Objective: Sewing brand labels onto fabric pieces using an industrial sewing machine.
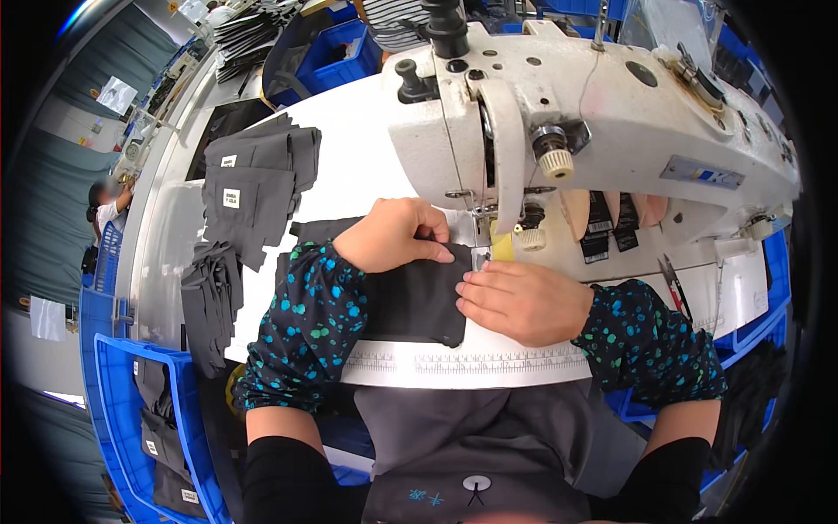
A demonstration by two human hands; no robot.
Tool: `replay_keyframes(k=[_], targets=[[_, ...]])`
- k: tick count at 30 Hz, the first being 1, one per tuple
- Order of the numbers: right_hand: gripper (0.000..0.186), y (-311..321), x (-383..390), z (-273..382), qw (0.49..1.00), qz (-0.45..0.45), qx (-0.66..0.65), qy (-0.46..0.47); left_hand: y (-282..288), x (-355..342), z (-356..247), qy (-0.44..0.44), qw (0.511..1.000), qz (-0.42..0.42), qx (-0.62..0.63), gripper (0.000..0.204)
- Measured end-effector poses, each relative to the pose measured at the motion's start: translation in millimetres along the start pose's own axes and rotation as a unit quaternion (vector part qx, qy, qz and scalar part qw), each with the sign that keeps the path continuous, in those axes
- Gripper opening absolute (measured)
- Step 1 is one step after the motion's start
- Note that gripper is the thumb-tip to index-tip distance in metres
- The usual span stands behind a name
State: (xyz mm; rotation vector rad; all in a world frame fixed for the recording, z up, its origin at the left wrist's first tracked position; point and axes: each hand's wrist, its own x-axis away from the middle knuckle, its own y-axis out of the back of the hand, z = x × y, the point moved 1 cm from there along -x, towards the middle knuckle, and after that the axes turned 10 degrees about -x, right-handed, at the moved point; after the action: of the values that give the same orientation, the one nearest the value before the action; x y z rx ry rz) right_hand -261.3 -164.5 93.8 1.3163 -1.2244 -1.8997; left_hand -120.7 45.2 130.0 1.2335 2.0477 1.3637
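Note:
A white sewing machine (pixel 594 105) stands over the work surface, its presser foot (pixel 482 227) at the middle of the view. A dark grey fabric piece (pixel 401 306) lies just left of the foot. My left hand (pixel 393 234) is closed on its upper right edge, pinching it between thumb and fingers. My right hand (pixel 519 301) lies flat with fingers stretched beside the fabric's right edge, just below the foot and a yellow piece (pixel 503 247) by it. Both forearms wear dark sleeves with blue dots. A printed ruler strip (pixel 463 362) runs along the front edge.
Grey pieces with labels (pixel 253 183) and folded strips (pixel 209 306) lie at left. Blue bins (pixel 113 367) (pixel 323 65) stand around the table. Scissors (pixel 674 284) and black tags (pixel 598 236) lie at right. A co-worker (pixel 109 210) is at far left.

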Motion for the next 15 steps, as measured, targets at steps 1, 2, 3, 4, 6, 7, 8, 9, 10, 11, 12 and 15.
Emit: replay_keyframes(k=[1, 2, 3, 4, 6, 7, 8, 9, 10, 11, 12, 15], targets=[[0.036, 1, -1, -1, 1.0, -0.001, 0.0, 0.001, -1, -1, 5, -0.034, 0.998, -0.027, 0.052, 0.028], [0.033, 3, -1, -2, 1.0, -0.017, 0.021, 0.012, 0, -2, 5, -0.034, 0.998, -0.026, 0.053, 0.028], [0.03, 4, -2, -2, 0.998, -0.033, 0.041, 0.023, 3, -4, 4, -0.031, 0.997, -0.015, 0.072, 0.027], [0.03, 4, -2, -2, 0.998, -0.033, 0.04, 0.023, 4, -4, 3, -0.029, 0.995, -0.005, 0.092, 0.026], [0.024, 7, -4, 1, 0.993, -0.058, 0.094, 0.049, 3, -5, 0, -0.032, 0.994, -0.011, 0.106, 0.026], [0.024, 6, -5, 2, 0.993, -0.057, 0.093, 0.049, 1, -6, -1, -0.034, 0.992, -0.018, 0.119, 0.026], [0.023, 5, -5, 3, 0.994, -0.048, 0.092, 0.04, -2, -8, -2, -0.036, 0.992, -0.017, 0.121, 0.026], [0.021, 4, -4, 3, 0.995, -0.038, 0.091, 0.03, -7, -9, -4, -0.019, 0.998, -0.038, 0.054, 0.025], [0.021, 2, -2, 3, 0.995, -0.037, 0.091, 0.028, -10, -9, -5, -0.003, 0.998, -0.06, -0.012, 0.024], [0.021, -1, -1, 3, 0.996, -0.044, 0.077, 0.017, -13, -7, -6, -0.001, 0.998, -0.06, -0.013, 0.024], [0.021, -2, -1, 2, 0.997, -0.051, 0.062, 0.006, -16, -5, -6, 0.002, 0.996, -0.083, -0.03, 0.022], [0.022, -2, 0, 2, 0.997, -0.06, 0.046, -0.001, -19, -2, -8, 0.011, 0.991, -0.119, -0.053, 0.018]])
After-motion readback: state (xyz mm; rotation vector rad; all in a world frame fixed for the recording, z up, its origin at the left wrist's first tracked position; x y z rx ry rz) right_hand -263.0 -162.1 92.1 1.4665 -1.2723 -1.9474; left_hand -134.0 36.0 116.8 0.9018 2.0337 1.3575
